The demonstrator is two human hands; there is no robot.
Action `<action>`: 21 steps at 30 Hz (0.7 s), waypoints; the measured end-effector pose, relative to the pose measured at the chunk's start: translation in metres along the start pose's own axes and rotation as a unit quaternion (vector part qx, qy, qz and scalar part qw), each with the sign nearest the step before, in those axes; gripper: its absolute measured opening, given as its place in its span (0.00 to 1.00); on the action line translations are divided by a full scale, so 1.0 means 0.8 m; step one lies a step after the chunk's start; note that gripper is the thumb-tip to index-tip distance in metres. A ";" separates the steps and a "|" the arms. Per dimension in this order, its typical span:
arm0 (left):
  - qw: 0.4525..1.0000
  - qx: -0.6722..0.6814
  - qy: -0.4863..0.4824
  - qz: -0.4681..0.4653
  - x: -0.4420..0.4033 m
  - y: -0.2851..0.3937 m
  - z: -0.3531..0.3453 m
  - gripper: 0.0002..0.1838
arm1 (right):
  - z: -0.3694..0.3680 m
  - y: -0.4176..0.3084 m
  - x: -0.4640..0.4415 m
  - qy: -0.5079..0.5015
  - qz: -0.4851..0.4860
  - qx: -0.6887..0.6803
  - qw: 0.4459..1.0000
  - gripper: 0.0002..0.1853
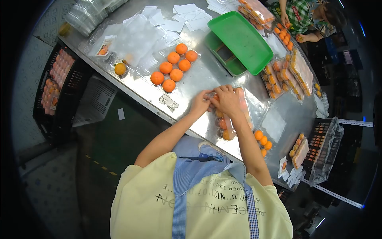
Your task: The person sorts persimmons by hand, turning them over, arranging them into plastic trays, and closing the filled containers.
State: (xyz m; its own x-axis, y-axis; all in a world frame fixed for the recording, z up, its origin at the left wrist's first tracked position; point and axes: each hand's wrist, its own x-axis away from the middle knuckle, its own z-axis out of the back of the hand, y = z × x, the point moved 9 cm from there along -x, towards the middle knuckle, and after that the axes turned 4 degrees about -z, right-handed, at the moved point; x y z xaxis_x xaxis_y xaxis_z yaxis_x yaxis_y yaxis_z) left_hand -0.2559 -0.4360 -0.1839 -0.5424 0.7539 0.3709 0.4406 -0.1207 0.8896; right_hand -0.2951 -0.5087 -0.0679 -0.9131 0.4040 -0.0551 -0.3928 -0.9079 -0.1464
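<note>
A clear plastic pack of orange fruit [225,123] lies on the metal table in front of me, with a pale pink layer over part of its top. At its left edge, near the far end, the bent fingers of my left hand [201,102] pinch the plastic. Across the top of the same end lies my right hand [230,102], fingers curled on the rim and meeting the left fingertips. My hands partly hide that end. Left of them, an open clear tray holds several oranges [173,68] in two rows.
A green tray [240,40] rests on a green bin beyond my hands. Filled packs [292,73] are stacked at right, near loose oranges [260,137]. White cards [187,18] lie at the back. Black crates [51,85] stand left. A co-worker [298,18] handles fruit across the table.
</note>
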 end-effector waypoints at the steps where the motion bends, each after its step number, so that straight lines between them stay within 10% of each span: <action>1: 1.000 -0.015 0.007 -0.001 0.003 0.006 0.000 0.21 | -0.005 0.002 -0.003 -0.009 -0.005 -0.003 1.000 0.19; 21: 0.990 -0.135 0.042 -0.020 -0.015 -0.018 0.000 0.17 | 0.160 0.055 0.062 0.065 -0.090 -0.259 0.960 0.09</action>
State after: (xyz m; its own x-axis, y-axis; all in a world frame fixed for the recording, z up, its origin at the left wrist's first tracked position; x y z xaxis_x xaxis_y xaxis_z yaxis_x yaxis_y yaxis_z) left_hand -0.2555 -0.4431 -0.2013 -0.6184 0.7062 0.3449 0.2170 -0.2684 0.9386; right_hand -0.3717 -0.5430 0.0495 -0.8007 0.5904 -0.1015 -0.4054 -0.6587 -0.6339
